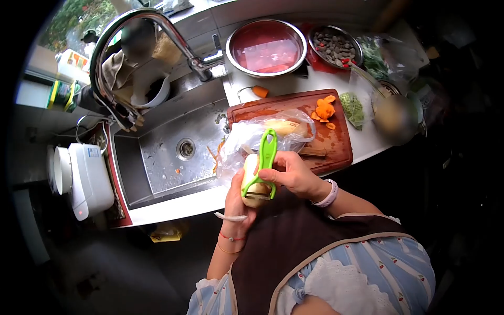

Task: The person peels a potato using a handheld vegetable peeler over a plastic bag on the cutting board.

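My left hand (235, 197) is wrapped around a pale, elongated root vegetable (251, 167), its upper part whiter than the yellowish lower end. My right hand (294, 176) grips a bright green peeler (268, 149), whose blade lies across the vegetable's lower end. Just beyond both hands, a clear plastic bag (239, 144) holds another pale root vegetable (283, 127) and rests partly on the brown cutting board (336, 149). A knife's wooden handle (312, 151) shows beside my right hand; its blade is hidden.
Left of the board is a steel sink (163, 170) with orange peels, under a curved faucet (100, 58). Cut carrot (324, 110) lies on the board, a carrot piece (260, 92) behind it. A water-filled bowl (266, 47) and a bowl of dark pieces (336, 47) stand at the back.
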The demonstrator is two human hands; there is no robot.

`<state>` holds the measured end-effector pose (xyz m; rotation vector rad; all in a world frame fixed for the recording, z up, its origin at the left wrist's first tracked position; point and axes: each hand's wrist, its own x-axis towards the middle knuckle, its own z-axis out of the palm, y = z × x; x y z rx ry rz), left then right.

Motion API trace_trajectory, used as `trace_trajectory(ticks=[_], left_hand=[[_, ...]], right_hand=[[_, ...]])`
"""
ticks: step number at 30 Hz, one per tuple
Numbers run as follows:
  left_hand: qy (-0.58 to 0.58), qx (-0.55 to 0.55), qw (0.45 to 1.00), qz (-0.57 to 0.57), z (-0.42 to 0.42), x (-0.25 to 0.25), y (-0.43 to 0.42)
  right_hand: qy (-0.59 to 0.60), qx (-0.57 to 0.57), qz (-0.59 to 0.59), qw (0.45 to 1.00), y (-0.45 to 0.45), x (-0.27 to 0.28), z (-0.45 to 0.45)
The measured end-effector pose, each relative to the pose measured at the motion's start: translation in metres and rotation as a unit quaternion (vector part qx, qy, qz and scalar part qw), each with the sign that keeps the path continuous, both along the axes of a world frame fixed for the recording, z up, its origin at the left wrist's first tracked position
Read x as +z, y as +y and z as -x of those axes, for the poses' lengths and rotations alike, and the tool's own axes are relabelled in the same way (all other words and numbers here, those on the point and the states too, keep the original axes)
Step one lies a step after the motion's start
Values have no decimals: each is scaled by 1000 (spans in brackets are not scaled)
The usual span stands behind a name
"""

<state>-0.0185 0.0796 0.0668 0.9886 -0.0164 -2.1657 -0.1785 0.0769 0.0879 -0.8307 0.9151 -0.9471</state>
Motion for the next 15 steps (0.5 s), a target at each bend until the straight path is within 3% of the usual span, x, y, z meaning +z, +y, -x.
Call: trace_trajectory(ticks=[4, 6, 10, 12, 14, 15], left_hand=[[30, -30, 999, 6, -5, -12, 3], [-33, -75, 996, 35, -2, -8, 8], [-26, -84, 996, 26, 1, -15, 12], [-62, -106, 992, 18, 3, -9, 10], [-88, -102, 991, 17, 7, -2, 10], [-71, -98, 993, 18, 5, -4, 10]], right_hand=[[-21, 3, -76, 997, -4, -22, 11], [-29, -131, -76, 988, -14, -36, 20], [-63, -117, -63, 989, -23, -55, 31], [114, -154, -43, 981, -30, -83, 38], [102, -162, -13, 981, -32, -98, 44], [188, -169, 51, 966, -29, -97, 41]])
